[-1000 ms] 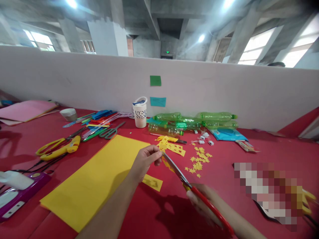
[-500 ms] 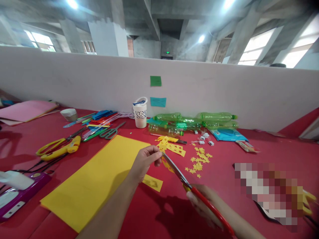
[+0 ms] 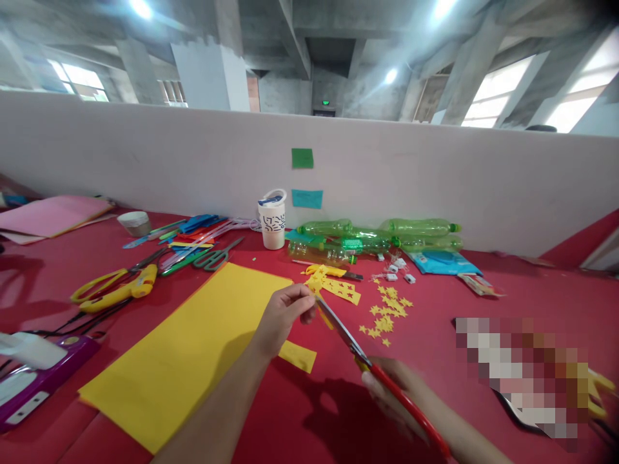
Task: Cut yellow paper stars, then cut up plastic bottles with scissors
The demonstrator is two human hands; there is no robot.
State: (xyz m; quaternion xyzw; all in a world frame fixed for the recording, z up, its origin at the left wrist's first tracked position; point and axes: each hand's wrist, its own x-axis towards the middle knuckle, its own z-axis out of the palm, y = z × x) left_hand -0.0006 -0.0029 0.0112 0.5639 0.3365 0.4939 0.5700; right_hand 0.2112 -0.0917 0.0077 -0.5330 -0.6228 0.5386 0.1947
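Observation:
My left hand (image 3: 286, 314) is closed in a pinch, its thumb and fingers on a small piece of yellow paper (image 3: 325, 317) that is mostly hidden by the fingers and the blades. Red-handled scissors (image 3: 345, 335) are in my right hand (image 3: 399, 390), with their tips at the left fingertips and the blades close together. Below the left wrist lies a short yellow paper strip (image 3: 298, 356). Small yellow paper stars (image 3: 387, 309) are scattered to the right of the blades. A large yellow sheet (image 3: 193, 348) lies under and left of my left forearm.
Behind the hands are punched yellow strips (image 3: 343, 290), green plastic bottles (image 3: 367, 238) and a white cup (image 3: 272, 225). Grey-green scissors (image 3: 213, 258), a yellow glue gun (image 3: 140, 290) and a purple power strip (image 3: 53, 380) are on the left. A pixelated object (image 3: 525, 377) lies at right.
The scissors' handles have shifted slightly left at the bottom. Less yellow paper shows beneath the blades near the left fingertips. My left hand stays nearly in place.

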